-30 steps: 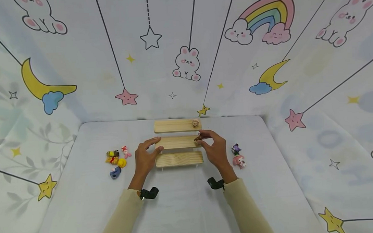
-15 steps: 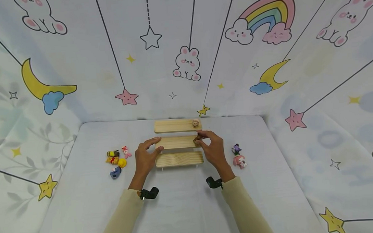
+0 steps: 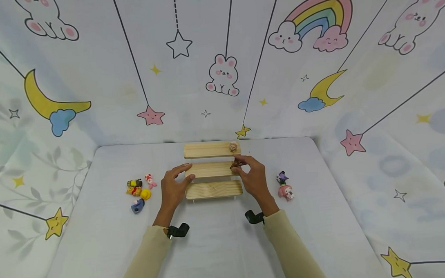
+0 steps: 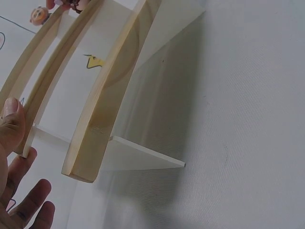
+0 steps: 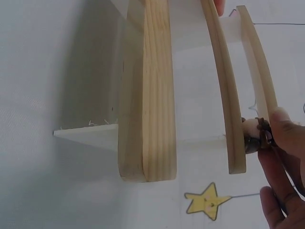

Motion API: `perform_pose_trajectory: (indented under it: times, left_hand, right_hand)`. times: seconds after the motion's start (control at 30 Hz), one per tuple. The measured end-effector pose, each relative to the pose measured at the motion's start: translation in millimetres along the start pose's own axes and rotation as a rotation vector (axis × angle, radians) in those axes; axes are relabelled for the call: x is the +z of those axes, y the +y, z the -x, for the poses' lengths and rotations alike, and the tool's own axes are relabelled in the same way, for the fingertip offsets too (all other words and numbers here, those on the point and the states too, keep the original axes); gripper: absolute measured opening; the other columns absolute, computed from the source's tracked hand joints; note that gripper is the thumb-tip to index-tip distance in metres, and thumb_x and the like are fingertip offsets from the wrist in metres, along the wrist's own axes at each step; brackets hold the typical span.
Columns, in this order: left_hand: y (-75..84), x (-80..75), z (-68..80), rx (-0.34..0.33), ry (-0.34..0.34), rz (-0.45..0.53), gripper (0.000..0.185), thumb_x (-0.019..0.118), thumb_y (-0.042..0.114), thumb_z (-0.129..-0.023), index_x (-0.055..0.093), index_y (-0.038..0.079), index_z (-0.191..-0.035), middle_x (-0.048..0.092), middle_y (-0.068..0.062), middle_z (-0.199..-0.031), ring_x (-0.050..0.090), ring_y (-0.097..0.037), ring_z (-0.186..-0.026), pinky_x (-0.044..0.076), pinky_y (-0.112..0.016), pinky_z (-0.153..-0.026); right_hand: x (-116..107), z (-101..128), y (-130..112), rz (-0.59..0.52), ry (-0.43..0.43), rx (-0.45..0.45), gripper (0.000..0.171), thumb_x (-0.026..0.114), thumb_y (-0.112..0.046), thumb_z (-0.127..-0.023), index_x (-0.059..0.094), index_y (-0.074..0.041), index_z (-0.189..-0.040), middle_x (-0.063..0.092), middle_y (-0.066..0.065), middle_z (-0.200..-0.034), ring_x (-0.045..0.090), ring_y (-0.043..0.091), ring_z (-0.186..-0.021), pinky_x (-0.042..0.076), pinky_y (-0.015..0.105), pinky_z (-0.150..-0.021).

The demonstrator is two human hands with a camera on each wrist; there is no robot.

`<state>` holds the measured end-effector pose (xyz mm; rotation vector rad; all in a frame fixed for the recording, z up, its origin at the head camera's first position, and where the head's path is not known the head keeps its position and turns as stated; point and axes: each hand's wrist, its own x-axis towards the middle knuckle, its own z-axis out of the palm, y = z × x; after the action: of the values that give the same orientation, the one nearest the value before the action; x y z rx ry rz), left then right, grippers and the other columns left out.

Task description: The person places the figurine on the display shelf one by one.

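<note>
Fingertips of the right hand (image 3: 254, 176) pinch a small brown figurine (image 3: 235, 165) at the right end of the middle step of a three-step pale wooden shelf (image 3: 213, 190). Left hand (image 3: 174, 185) rests open against its left end. One figurine (image 3: 233, 146) tops it; four toys (image 3: 137, 192) lie left, two toys (image 3: 284, 186) right.

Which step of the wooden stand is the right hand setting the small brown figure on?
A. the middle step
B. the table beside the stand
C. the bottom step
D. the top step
A: the right hand pinches the small brown figure at the right end of the middle step, while another figure already sits on the top step.
</note>
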<state>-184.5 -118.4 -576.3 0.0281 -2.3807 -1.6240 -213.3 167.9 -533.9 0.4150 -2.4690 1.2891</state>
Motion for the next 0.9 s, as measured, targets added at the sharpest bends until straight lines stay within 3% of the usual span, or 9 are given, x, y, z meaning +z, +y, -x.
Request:
perform_pose_trajectory:
  times: [0.43, 0.63, 0.9]
  left_hand:
    - [0.3, -0.5, -0.3, 0.012, 0.004, 0.01, 0.042, 0.085, 0.033, -0.091, 0.078, 0.025, -0.131, 0.073, 0.001, -0.14, 0.06, -0.027, -0.131, 0.045, -0.052, -0.114]
    - [1.1, -1.1, -0.2, 0.02, 0.001, 0.008, 0.042, 0.085, 0.033, -0.091, 0.077, 0.025, -0.132, 0.073, 0.001, -0.14, 0.06, -0.028, -0.13, 0.046, -0.052, -0.112]
    - [1.2, -1.4, -0.2, 0.014, -0.003, 0.012, 0.043, 0.085, 0.034, -0.091, 0.077, 0.027, -0.132, 0.072, 0.001, -0.14, 0.06, -0.027, -0.131, 0.046, -0.053, -0.113]
  right_hand:
    - [-15, 6, 0, 0.034, 0.076, 0.02, 0.05, 0.088, -0.016, -0.087, 0.073, -0.019, -0.134, 0.077, 0.004, -0.125, 0.073, 0.024, -0.108, 0.056, 0.049, -0.101]
    - [-27, 11, 8, 0.056, 0.118, 0.034, 0.052, 0.089, -0.02, -0.087, 0.073, -0.024, -0.136, 0.077, 0.003, -0.125, 0.073, 0.023, -0.109, 0.055, 0.049, -0.102]
    - [-44, 22, 25, 0.067, 0.147, 0.075, 0.053, 0.089, -0.023, -0.086, 0.072, -0.021, -0.137, 0.076, 0.004, -0.127, 0.072, 0.025, -0.111, 0.053, 0.053, -0.103]
